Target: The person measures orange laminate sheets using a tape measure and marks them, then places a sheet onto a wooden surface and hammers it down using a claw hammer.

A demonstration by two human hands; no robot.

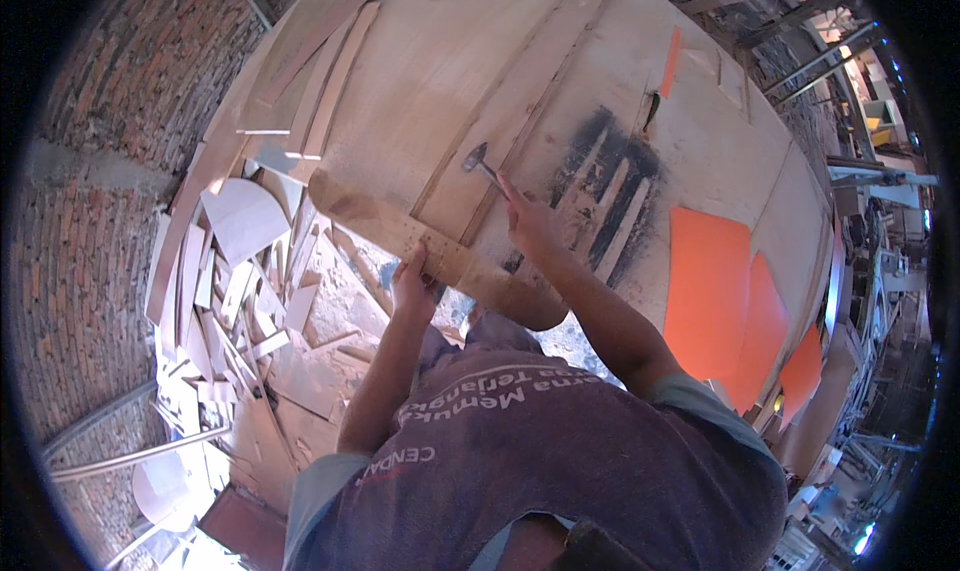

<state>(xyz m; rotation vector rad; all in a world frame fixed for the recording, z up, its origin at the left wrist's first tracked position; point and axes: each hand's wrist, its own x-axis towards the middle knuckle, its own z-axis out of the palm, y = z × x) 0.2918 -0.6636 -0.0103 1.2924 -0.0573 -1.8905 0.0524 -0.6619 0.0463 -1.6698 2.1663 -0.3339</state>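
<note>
My right hand (533, 226) is wrapped round the handle of a hammer (477, 157), its metal head raised above the wooden worktop (400, 121). A long brown wooden board (495, 286) with rounded ends lies along the worktop's near edge, in front of my body. My left hand (412, 286) grips the near edge of that board at its middle, thumb on the upper face. The other fingers are partly hidden below it. Whether a nail is pinched there is too small to tell.
Wood offcuts (240, 291) are heaped at the left. Narrow wood strips (335, 81) lie at the far left of the worktop. A dark, scorched-looking patch (635, 156) with slats is right of the hammer. Orange sheets (708, 296) lie at the right. A brick wall (110, 91) stands far left.
</note>
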